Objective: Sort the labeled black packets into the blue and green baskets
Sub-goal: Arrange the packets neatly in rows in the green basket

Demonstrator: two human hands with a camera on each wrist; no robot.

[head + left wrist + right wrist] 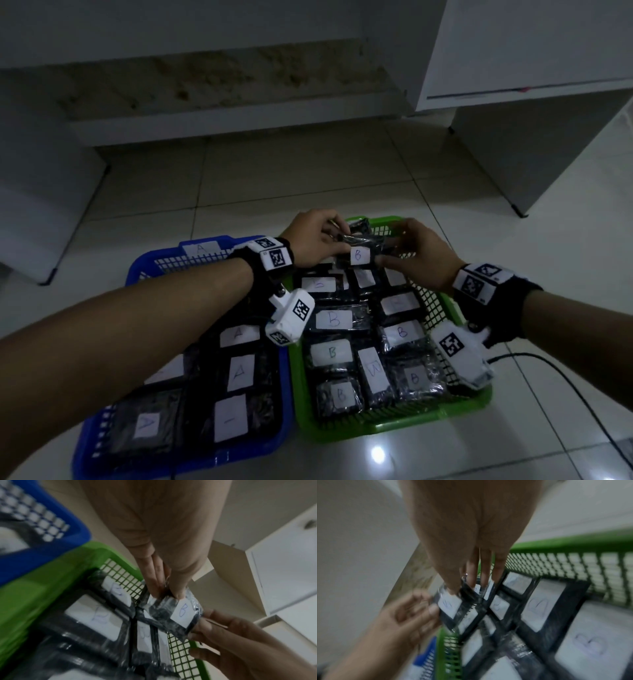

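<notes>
Just over the far end of the green basket (394, 426), both hands hold one black packet (363, 251) between them. Left hand (315, 243) pinches the packet's left edge, thumb and fingers curled onto it. Right hand (423, 255) pinches the right edge the same way. White label on the packet reads "B", facing up.

Left wrist view: the held packet (164, 609) sits above the mesh wall of the green basket (51, 577), raised off the packets below; left fingers (154, 574) on its near edge, right hand (231, 639) on the far one.

Right wrist view is blurred: held packet (452, 605) visible, label letter hard to read; left hand (406, 615) at its edge.

Green basket is filled with black packets in rows, the readable labels marked "B"; some labels too faint to read. Blue basket (260, 448) stands touching the green one on its left, holding black packets, most labelled "A"; a white "A" tag on its far wall. Left forearm crosses over it.

Both baskets rest on a pale tiled floor (308, 178). White cabinet (534, 85) stands beyond to the right. Black cable (561, 377) trails across the tiles at right.
</notes>
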